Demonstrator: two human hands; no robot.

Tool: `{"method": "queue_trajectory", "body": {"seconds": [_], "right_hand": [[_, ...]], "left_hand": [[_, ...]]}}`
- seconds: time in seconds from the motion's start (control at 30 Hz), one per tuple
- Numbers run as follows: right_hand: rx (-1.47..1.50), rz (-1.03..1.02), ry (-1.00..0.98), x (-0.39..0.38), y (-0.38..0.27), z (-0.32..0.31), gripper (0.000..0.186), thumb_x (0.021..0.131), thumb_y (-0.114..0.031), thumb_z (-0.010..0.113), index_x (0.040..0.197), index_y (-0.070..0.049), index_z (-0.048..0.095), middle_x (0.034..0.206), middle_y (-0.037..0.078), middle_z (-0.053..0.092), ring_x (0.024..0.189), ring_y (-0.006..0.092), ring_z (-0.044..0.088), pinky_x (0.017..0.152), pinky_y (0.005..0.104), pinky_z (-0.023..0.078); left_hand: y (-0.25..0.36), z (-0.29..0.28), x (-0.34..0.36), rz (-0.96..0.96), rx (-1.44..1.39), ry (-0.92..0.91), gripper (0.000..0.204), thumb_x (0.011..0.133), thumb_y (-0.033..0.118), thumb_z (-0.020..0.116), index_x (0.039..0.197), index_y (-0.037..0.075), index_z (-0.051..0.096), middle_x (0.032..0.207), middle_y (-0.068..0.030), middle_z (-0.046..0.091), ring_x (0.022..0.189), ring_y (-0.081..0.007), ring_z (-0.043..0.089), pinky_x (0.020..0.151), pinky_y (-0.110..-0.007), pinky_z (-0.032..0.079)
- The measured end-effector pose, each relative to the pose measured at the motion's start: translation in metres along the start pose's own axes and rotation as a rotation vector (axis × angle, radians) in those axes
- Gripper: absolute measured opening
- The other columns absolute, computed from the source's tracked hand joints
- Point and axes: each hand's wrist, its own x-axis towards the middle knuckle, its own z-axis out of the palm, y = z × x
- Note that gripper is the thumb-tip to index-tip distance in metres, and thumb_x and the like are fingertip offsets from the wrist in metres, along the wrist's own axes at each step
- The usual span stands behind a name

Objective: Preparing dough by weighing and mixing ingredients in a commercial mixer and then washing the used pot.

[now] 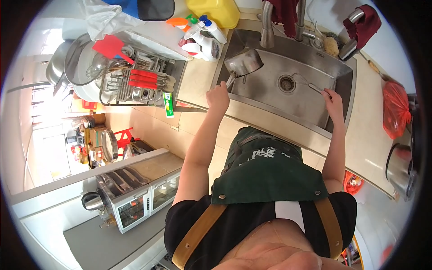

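Observation:
My left hand [218, 96] grips the handle of a steel ladle [243, 64], whose bowl hangs over the left part of the steel sink [315, 60]. My right hand [333, 100] holds the handle of a thin wire utensil [310, 84] that reaches toward the round drain [286, 83]. Both hands are at the sink's near rim. I wear a dark green apron with tan straps.
A dish rack [135, 83] with red-handled utensils and a red spatula stands left of the sink. Spray bottles [202, 36] and a yellow jug [216, 11] stand behind it. A faucet [267, 27] rises at the back. A red bag [396, 110] and a steel pot [400, 168] sit on the right counter.

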Motion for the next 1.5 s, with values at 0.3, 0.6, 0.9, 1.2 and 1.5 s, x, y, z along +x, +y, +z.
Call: {"method": "queue_trajectory", "body": {"seconds": [0.3,0.6,0.9,1.2,1.5], "right_hand": [[0.182,0.147,-0.053,-0.004,-0.003,-0.002,0.033,0.078,-0.028,0.056,0.094,0.001,0.059,0.079,0.017,0.06,0.065,0.0252,0.055,0.061,0.0326,0.042],[-0.044,0.105,0.18,-0.03,0.044,0.029,0.029,0.082,-0.025,0.051,0.092,0.001,0.06,0.056,0.007,0.05,0.05,0.0109,0.049,0.044,0.0252,0.038],[0.842,0.255,-0.176,-0.049,-0.103,0.021,0.027,0.085,-0.021,0.051,0.097,0.002,0.057,0.06,-0.003,0.044,0.045,0.0019,0.032,0.04,0.0185,0.03],[0.581,-0.039,-0.807,-0.136,-0.315,0.195,0.027,0.084,-0.021,0.051,0.096,0.002,0.058,0.058,-0.004,0.041,0.048,0.0025,0.035,0.042,0.0181,0.032],[0.25,-0.684,-0.88,-0.243,-0.469,0.369,0.023,0.08,-0.015,0.054,0.092,0.004,0.057,0.069,0.01,0.055,0.057,0.0159,0.049,0.053,0.0272,0.039]], "left_hand": [[0.008,0.0,0.001,0.04,-0.102,-0.041,0.01,0.075,0.007,0.046,0.085,0.007,0.045,0.072,-0.0123,0.06,0.071,-0.0287,0.06,0.058,-0.038,0.047],[0.018,0.045,0.009,-0.322,-1.584,-0.855,0.014,0.073,0.008,0.057,0.084,0.0,0.053,0.059,-0.0071,0.051,0.049,-0.0146,0.051,0.041,-0.026,0.038],[-0.063,0.027,-0.112,-0.229,-2.063,-0.869,0.018,0.075,0.006,0.055,0.091,-0.001,0.051,0.054,-0.0006,0.043,0.043,-0.0096,0.042,0.039,-0.021,0.031],[-0.229,0.068,-0.318,-0.419,-2.27,-0.578,0.013,0.074,0.007,0.056,0.085,0.0,0.053,0.052,0.0001,0.044,0.041,-0.0062,0.039,0.038,-0.019,0.03],[-0.342,0.111,-0.407,-0.675,-2.428,-0.076,0.012,0.073,0.005,0.055,0.084,0.001,0.052,0.05,0.0011,0.041,0.04,-0.0075,0.038,0.037,-0.02,0.03]]}}
